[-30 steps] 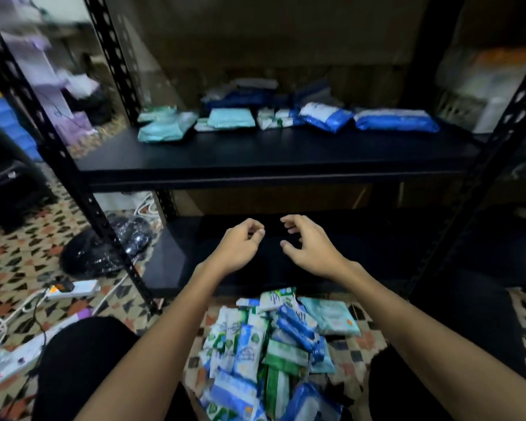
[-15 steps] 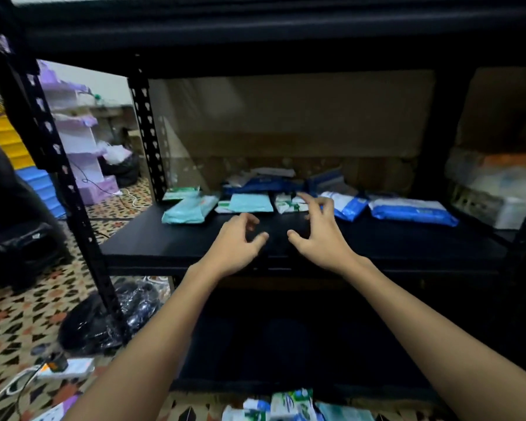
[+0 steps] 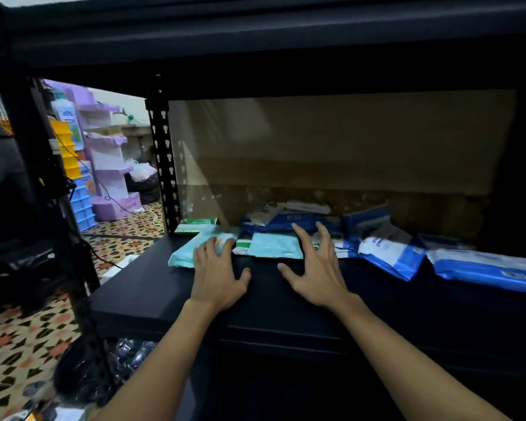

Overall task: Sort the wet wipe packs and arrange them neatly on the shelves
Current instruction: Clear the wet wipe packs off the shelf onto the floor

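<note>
View: half a second ago the floor pile of packs showed at the bottom edge; it is now out of sight, and the shelf (image 3: pixel 152 287) fills more of the picture.
Left hand (image 3: pixel 216 278): fingers released and spread, holding nothing. It has moved forward since the earlier frame, and its fingertips now lie over the near end of the teal pack (image 3: pixel 192 253) at the shelf's left; whether they press it I cannot tell.
Flat teal pack (image 3: pixel 274 246): lies between the two hands, further back, unchanged.
Right hand (image 3: pixel 316 275): also released, fingers splayed wider than before, reaching over the shelf toward the dark blue packs (image 3: pixel 283 223) at the back.
White and blue packs (image 3: pixel 389 253): lie right of the right hand, apart from it, where they were.
</note>
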